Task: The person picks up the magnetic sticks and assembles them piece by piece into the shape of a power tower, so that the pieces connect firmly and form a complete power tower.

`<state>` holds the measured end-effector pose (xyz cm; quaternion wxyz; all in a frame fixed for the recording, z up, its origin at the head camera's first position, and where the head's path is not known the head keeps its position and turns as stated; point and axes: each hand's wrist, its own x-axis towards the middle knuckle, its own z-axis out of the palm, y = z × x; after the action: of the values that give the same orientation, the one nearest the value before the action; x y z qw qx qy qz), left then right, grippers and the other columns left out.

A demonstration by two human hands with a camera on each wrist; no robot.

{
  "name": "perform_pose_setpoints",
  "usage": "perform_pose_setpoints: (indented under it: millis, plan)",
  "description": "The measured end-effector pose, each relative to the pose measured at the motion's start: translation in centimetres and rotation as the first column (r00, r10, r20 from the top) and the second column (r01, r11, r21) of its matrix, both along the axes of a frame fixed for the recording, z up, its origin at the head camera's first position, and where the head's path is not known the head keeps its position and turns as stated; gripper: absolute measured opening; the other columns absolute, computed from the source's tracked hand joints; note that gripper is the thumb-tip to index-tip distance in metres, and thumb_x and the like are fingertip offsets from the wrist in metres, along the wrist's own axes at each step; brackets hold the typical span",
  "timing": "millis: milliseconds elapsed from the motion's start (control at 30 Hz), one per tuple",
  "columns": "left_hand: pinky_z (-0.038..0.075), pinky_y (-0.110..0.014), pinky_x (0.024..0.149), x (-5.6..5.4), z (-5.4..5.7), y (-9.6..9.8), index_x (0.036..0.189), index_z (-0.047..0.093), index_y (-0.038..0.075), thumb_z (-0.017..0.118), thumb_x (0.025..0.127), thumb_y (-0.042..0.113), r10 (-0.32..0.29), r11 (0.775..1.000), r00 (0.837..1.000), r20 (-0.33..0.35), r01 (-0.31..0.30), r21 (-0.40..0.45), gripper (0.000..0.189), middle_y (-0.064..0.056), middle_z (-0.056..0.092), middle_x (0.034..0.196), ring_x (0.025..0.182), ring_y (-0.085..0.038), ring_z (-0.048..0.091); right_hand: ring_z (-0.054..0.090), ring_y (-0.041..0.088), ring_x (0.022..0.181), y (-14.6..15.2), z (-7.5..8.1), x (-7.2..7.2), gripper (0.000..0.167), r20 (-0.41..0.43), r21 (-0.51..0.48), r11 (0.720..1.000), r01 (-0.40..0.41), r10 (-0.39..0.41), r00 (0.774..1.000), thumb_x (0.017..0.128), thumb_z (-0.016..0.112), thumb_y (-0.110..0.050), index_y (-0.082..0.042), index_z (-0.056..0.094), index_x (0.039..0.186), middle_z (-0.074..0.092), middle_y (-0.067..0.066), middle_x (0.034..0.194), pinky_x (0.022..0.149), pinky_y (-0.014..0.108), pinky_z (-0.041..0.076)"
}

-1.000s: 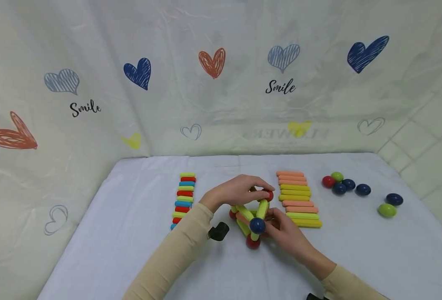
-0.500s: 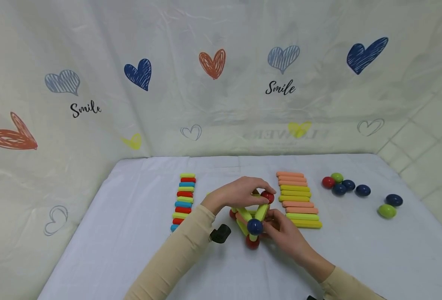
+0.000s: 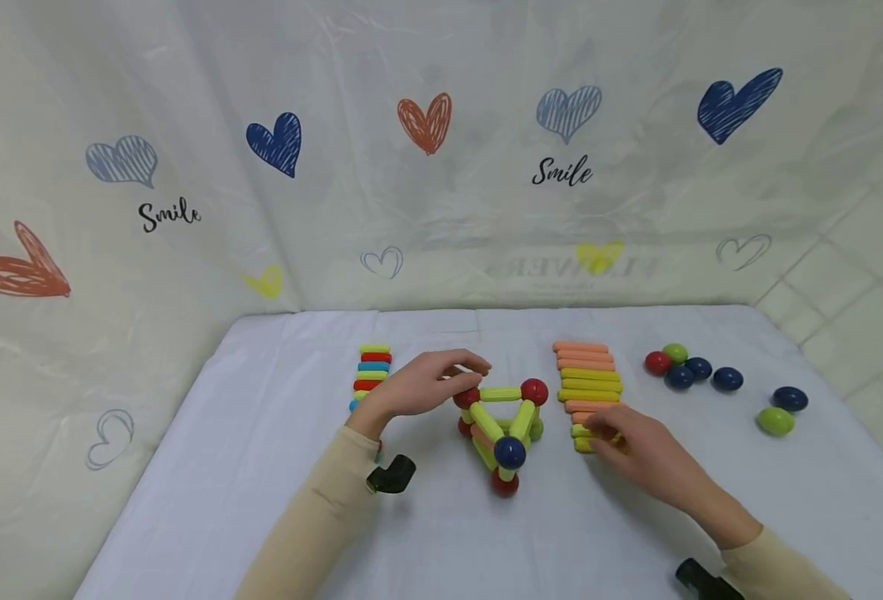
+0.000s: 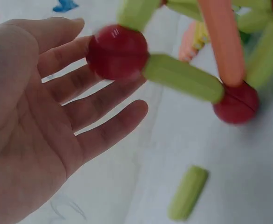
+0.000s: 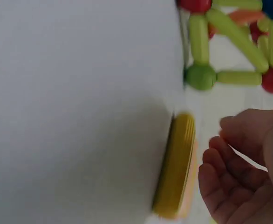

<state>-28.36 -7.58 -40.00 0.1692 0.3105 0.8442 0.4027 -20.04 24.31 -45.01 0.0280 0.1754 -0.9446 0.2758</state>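
Observation:
A frame of yellow-green sticks and balls stands on the table, with a dark blue ball nearest me and red balls at other corners. At its upper left, my left hand has its fingers extended beside a red ball; whether they touch it I cannot tell. A salmon stick runs within the frame. To the right, my right hand hovers at the near end of a row of salmon and yellow sticks, its fingers loosely bent and nothing visible in them.
Short red, blue and green sticks lie in a column at left, partly behind my left arm. Several loose balls sit at back right, with a green ball farther right. A curtain with hearts hangs behind the white table.
My right hand has let go of the frame and moved right to the stick row. My left hand has moved left, off the right-hand red ball to the left one. The frame stays in place.

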Motion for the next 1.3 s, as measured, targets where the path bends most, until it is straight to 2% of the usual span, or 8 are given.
perform_pose_setpoints:
  millis: [233,633,767,867,1000,1100,1200,1300]
  plan:
    - [0.051,-0.036,0.094,0.4,-2.8,-2.2,0.130,0.060,0.019,0.062,0.097,0.030,-0.012,0.982,0.987,0.159,-0.018,0.188,0.035,0.005,0.063,0.122,0.111,-0.019,0.061,0.054,0.012,0.079,2.4,-0.2,0.2,0.022,-0.043,0.285,0.959,-0.013,0.026,0.999,0.078,0.081,-0.011,-0.013,0.071,0.098,0.061,-0.006,0.089,0.073,0.036,0.055]
    - [0.051,-0.030,0.094,0.4,-3.6,-2.3,0.133,0.059,0.020,0.063,0.097,0.027,0.005,0.972,0.996,0.086,-0.025,0.232,0.037,0.005,0.061,0.127,0.117,-0.014,0.057,0.053,0.013,0.074,2.2,-0.3,0.0,0.027,-0.120,0.369,0.925,-0.087,0.140,0.983,0.074,0.084,-0.007,-0.015,0.066,0.093,0.056,-0.006,0.085,0.064,0.031,0.055]
    - [0.050,-0.031,0.095,0.3,-3.4,-2.0,0.138,0.054,0.021,0.061,0.098,0.025,0.035,0.972,0.997,0.070,-0.050,0.230,0.041,0.006,0.058,0.133,0.119,-0.014,0.056,0.055,0.011,0.080,2.0,0.5,-0.2,0.021,0.090,0.183,0.969,-0.165,0.150,0.985,0.083,0.076,-0.007,-0.014,0.065,0.098,0.060,-0.007,0.092,0.069,0.028,0.054]
    - [0.052,-0.031,0.091,0.3,-3.4,-1.3,0.139,0.053,0.020,0.061,0.098,0.024,0.127,0.967,0.991,0.036,-0.132,0.219,0.042,0.004,0.058,0.133,0.118,-0.016,0.058,0.058,0.016,0.093,1.6,1.2,-0.4,0.023,0.327,-0.075,0.993,-0.093,0.112,0.938,0.091,0.069,-0.017,-0.008,0.062,0.111,0.063,-0.001,0.104,0.076,0.028,0.054]
    - [0.055,-0.030,0.085,0.6,-3.4,0.0,0.136,0.052,0.016,0.060,0.098,0.027,0.310,0.931,0.951,0.000,-0.303,0.201,0.040,-0.002,0.060,0.127,0.112,-0.021,0.062,0.057,0.025,0.109,0.7,1.6,-0.9,0.055,0.513,-0.350,0.931,0.103,0.099,0.853,0.096,0.062,-0.032,0.003,0.046,0.136,0.059,0.015,0.123,0.085,0.030,0.054]
    - [0.056,-0.031,0.082,1.0,-3.5,0.4,0.130,0.052,0.010,0.053,0.102,0.022,0.368,0.907,0.926,0.086,-0.378,0.185,0.031,-0.010,0.060,0.122,0.106,-0.025,0.064,0.056,0.026,0.113,0.1,1.4,-1.2,0.066,0.571,-0.456,0.871,0.185,0.126,0.811,0.099,0.058,-0.032,0.008,0.032,0.144,0.051,0.023,0.135,0.089,0.033,0.054]
    - [0.057,-0.032,0.078,1.5,-3.7,0.1,0.121,0.054,0.007,0.049,0.100,0.010,0.301,0.942,0.932,0.204,-0.324,0.087,0.022,-0.012,0.060,0.114,0.097,-0.026,0.066,0.057,0.025,0.115,-0.4,1.0,-1.5,0.066,0.595,-0.501,0.836,0.223,0.145,0.791,0.100,0.057,-0.031,0.010,0.029,0.145,0.047,0.025,0.138,0.091,0.034,0.053]
    - [0.056,-0.029,0.075,2.0,-4.1,-0.5,0.115,0.055,0.008,0.058,0.092,0.004,0.153,0.988,0.960,0.235,-0.143,-0.059,0.024,-0.007,0.060,0.107,0.091,-0.020,0.063,0.057,0.025,0.115,-0.9,0.6,-1.8,0.062,0.588,-0.524,0.821,0.225,0.158,0.793,0.100,0.056,-0.029,0.009,0.033,0.143,0.048,0.025,0.137,0.092,0.033,0.052]
